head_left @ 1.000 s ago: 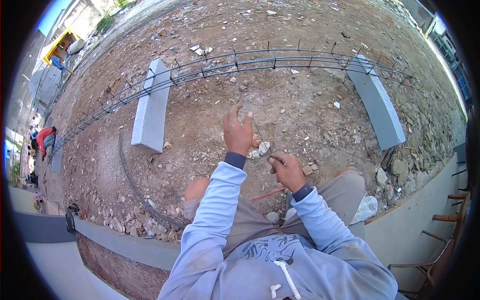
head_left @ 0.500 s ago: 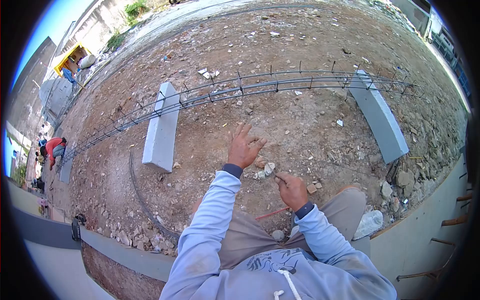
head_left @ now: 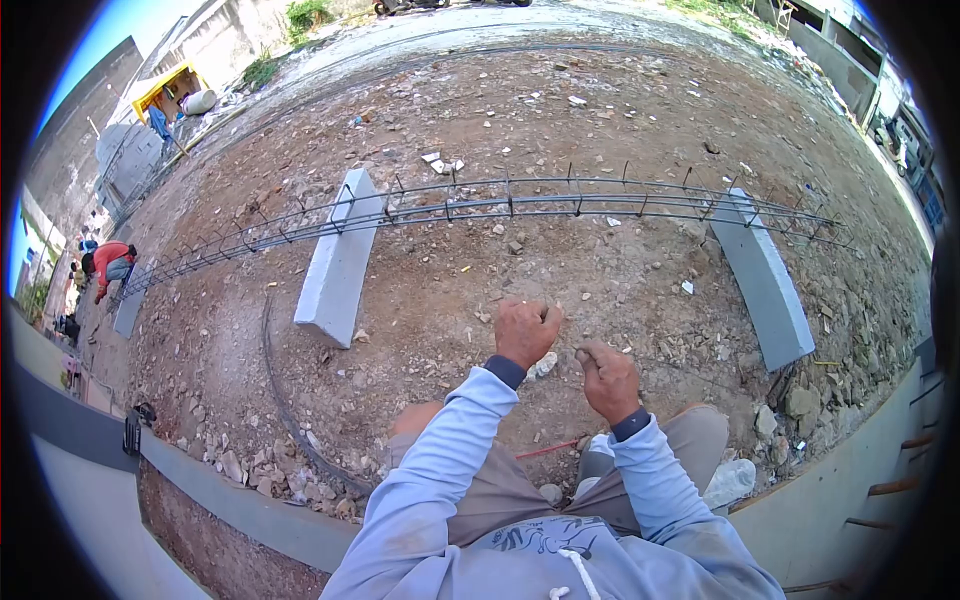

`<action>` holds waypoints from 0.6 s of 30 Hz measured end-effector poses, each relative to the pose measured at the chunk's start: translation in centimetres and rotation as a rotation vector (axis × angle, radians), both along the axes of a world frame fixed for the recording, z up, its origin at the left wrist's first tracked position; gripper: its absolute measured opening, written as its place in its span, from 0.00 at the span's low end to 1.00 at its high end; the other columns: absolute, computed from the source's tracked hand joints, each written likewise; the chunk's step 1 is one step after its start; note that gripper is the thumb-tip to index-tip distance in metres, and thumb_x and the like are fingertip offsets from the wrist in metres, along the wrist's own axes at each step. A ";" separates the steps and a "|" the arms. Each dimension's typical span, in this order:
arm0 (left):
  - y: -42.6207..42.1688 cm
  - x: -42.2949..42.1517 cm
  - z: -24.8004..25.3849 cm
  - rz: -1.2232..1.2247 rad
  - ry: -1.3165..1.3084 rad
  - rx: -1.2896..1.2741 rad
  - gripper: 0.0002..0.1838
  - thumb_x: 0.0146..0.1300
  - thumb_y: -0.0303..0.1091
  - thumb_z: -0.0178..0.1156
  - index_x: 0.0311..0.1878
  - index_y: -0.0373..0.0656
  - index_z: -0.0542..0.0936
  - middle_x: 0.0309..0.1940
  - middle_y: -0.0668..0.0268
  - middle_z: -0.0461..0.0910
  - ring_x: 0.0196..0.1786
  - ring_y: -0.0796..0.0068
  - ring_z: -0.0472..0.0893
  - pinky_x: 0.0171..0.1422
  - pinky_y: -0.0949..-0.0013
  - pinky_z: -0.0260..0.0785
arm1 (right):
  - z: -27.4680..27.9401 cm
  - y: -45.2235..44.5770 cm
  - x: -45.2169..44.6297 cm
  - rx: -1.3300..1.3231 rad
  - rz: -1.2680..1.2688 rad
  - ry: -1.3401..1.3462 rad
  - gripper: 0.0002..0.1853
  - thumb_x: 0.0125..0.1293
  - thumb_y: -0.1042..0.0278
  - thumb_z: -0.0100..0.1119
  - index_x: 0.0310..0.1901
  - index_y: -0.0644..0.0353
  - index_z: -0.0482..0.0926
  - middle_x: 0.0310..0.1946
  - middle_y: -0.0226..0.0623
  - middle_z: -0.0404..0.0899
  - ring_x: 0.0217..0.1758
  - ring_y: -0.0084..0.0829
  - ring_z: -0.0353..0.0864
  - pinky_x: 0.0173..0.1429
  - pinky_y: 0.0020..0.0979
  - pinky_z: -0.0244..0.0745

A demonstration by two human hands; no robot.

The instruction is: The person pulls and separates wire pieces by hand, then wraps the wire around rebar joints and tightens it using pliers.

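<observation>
My left hand [head_left: 528,332] is held above the dirt in front of my knees, its fingers curled in and closed. Close by on its right, my right hand [head_left: 608,380] is also closed, with thumb and fingers pinched together. What either hand holds, if anything, is too small to make out. A faint thin line, perhaps wire, runs rightward past my right hand. Beyond both hands, a long rebar cage [head_left: 480,205] with upright stirrup ends lies across a grey block [head_left: 340,265] on the left and another grey block [head_left: 765,285] on the right. Neither hand touches the cage.
A thin red strip [head_left: 548,449] lies between my legs. Stones and rubble [head_left: 790,410] cover the ground at right, and a dark hose-like strip [head_left: 280,390] curves at left. A person in a red top [head_left: 112,260] bends at the cage's far left end.
My left hand has gone from spread fingers to a closed shape, and it has moved down and right, nearer my right hand. The view has tilted up a little.
</observation>
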State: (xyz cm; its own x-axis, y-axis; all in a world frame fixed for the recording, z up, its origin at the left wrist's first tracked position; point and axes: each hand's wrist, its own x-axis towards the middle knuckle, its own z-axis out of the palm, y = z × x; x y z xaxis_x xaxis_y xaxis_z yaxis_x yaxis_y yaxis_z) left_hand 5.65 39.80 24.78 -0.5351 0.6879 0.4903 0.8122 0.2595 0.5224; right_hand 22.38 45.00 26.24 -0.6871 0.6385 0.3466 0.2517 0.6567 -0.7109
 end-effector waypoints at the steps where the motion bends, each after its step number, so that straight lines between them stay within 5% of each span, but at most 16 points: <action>1: 0.0 0.1 -0.1 0.017 0.033 0.001 0.20 0.57 0.43 0.61 0.14 0.42 0.74 0.14 0.58 0.74 0.22 0.56 0.74 0.42 0.53 0.64 | 0.1 0.2 -0.1 -0.044 -0.028 -0.093 0.06 0.59 0.70 0.57 0.38 0.57 0.80 0.31 0.42 0.81 0.34 0.45 0.81 0.35 0.40 0.74; 5: 0.0 0.5 -1.1 -0.104 0.180 0.042 0.21 0.57 0.44 0.61 0.15 0.40 0.74 0.13 0.56 0.73 0.20 0.55 0.74 0.30 0.54 0.63 | -3.5 1.3 -0.2 -0.265 0.197 -0.262 0.08 0.62 0.65 0.55 0.35 0.61 0.78 0.28 0.41 0.81 0.29 0.37 0.80 0.33 0.35 0.73; 8: -0.4 0.2 -0.3 -0.222 -0.073 -0.060 0.22 0.58 0.45 0.61 0.15 0.39 0.74 0.14 0.54 0.74 0.18 0.54 0.73 0.25 0.58 0.61 | 0.4 0.7 0.1 -0.891 0.482 -0.218 0.10 0.64 0.65 0.54 0.32 0.63 0.77 0.24 0.38 0.78 0.27 0.27 0.76 0.34 0.31 0.70; 11: 0.1 -0.5 1.1 -0.236 -0.534 -0.018 0.23 0.61 0.43 0.59 0.15 0.38 0.72 0.10 0.65 0.69 0.15 0.75 0.65 0.21 0.65 0.56 | 3.5 0.0 -0.1 -1.015 0.464 0.028 0.13 0.68 0.62 0.51 0.32 0.63 0.76 0.17 0.23 0.66 0.22 0.16 0.66 0.26 0.23 0.61; 13: 0.6 -1.3 0.2 -0.186 -0.685 -0.019 0.22 0.62 0.41 0.59 0.15 0.38 0.71 0.10 0.73 0.64 0.18 0.85 0.62 0.21 0.67 0.55 | 3.3 0.3 -0.9 -0.699 0.308 0.116 0.11 0.66 0.65 0.52 0.30 0.64 0.76 0.21 0.33 0.74 0.24 0.24 0.72 0.29 0.29 0.66; 15: 0.3 -1.7 -1.2 -0.137 -0.604 -0.050 0.22 0.62 0.41 0.59 0.15 0.37 0.71 0.10 0.71 0.64 0.18 0.84 0.62 0.21 0.66 0.55 | 2.3 0.8 -1.7 -0.278 0.126 0.126 0.10 0.65 0.66 0.53 0.29 0.64 0.75 0.24 0.43 0.78 0.25 0.37 0.78 0.30 0.34 0.69; 18: -0.2 -0.5 -0.6 -0.114 -0.378 -0.057 0.22 0.61 0.41 0.59 0.16 0.37 0.71 0.10 0.67 0.64 0.17 0.82 0.63 0.21 0.64 0.56 | -1.0 2.1 -2.0 -0.136 -0.072 -0.025 0.10 0.63 0.67 0.53 0.29 0.65 0.75 0.26 0.48 0.78 0.28 0.46 0.79 0.32 0.37 0.71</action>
